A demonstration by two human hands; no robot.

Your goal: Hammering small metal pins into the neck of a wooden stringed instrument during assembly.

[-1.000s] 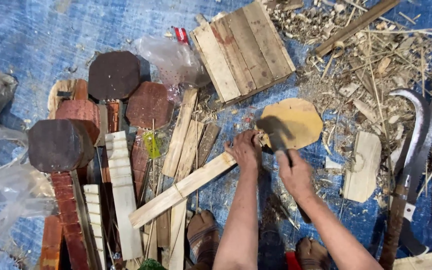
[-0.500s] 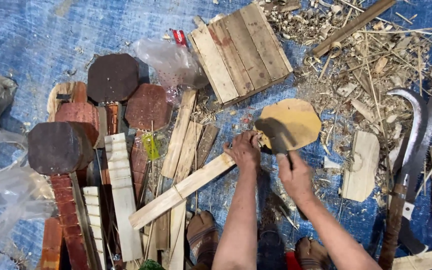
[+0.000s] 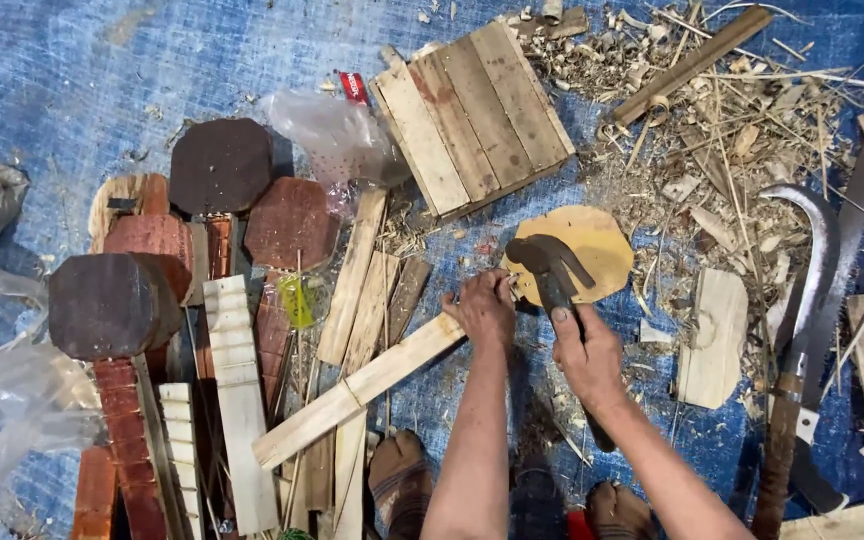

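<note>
Seen from above: right hand (image 3: pixel 584 352), grip clamped on a hammer (image 3: pixel 552 275) w/ head over a round wood disc (image 3: pixel 592 245) on blue tarp (image 3: pixel 72 90). Left hand (image 3: pixel 484 308), grip closed on a pale wood slat (image 3: pixel 357 390) just beside disc. Sickle (image 3: pixel 802 300) at right.

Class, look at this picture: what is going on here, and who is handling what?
A person sits on a blue tarp among wood pieces and shavings. The right hand grips a hammer, its head resting on a pale octagonal board. The left hand holds the end of a long pale slat next to that board. A slatted panel lies above, dark octagonal pieces to the left, and a curved blade to the right.
</note>
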